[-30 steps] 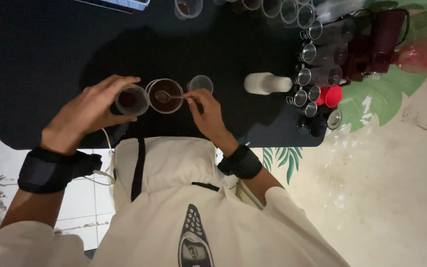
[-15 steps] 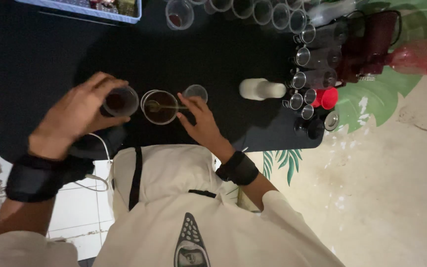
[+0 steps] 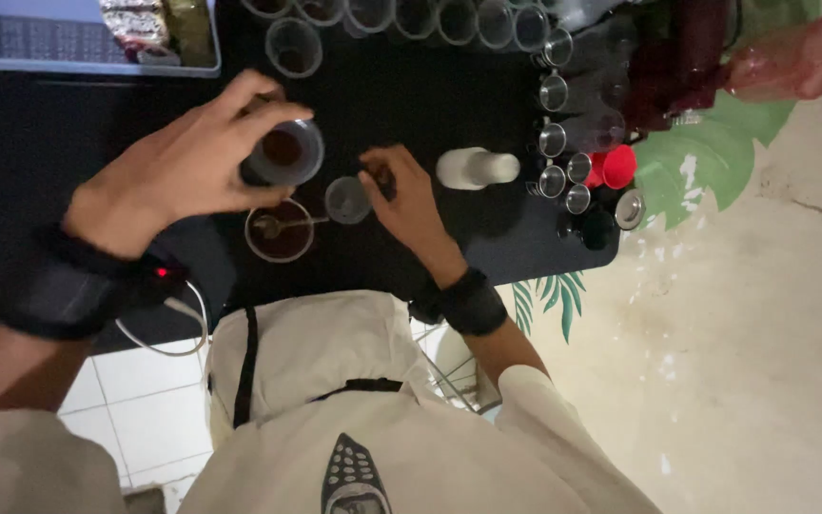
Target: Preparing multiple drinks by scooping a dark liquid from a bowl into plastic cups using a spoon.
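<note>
Black tabletop (image 3: 68,124) fills the upper left and middle of the frame, with pale tiled floor at the lower left and a light concrete floor on the right. At the upper left edge lies a flat grey-blue tray (image 3: 40,43) with foil packets on it. Left of centre, the left hand (image 3: 178,167), with a black band on its wrist, holds a small clear cup (image 3: 284,152) with dark liquid; its fingers curl around the cup's wall, thumb on one side. Just below that cup stands a wider glass (image 3: 280,231) of dark liquid with a spoon (image 3: 283,225) resting in it. Beside it, to the right, sits a small empty clear cup (image 3: 346,200). The right hand (image 3: 409,205) lies just right of this cup, fingers bent and close together; whether they pinch anything cannot be told. Further right lies a white bottle (image 3: 476,168) on its side. Along the top edge runs a row of clear cups (image 3: 430,19). At the right end of the table stand small glass jars (image 3: 563,162), a red cap (image 3: 617,167) and dark red bottles (image 3: 677,67).
</note>
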